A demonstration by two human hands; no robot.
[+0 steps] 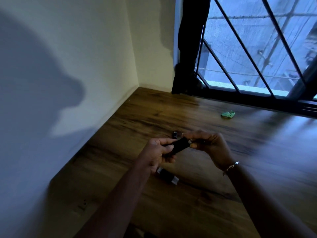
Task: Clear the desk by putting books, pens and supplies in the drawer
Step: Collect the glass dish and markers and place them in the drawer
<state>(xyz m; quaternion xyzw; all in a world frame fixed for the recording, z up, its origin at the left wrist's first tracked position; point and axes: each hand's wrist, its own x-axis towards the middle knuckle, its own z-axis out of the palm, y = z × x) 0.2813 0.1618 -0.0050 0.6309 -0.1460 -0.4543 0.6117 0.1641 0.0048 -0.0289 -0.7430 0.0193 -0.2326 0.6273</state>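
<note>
Two grips shared one black bar above the bench, well short of the window: our left grip curled round one end, our right grip pinching the other. We judged it light, stiff and smooth, best held mid-body. A second dark piece lay farther from the window. No drawer showed.
</note>
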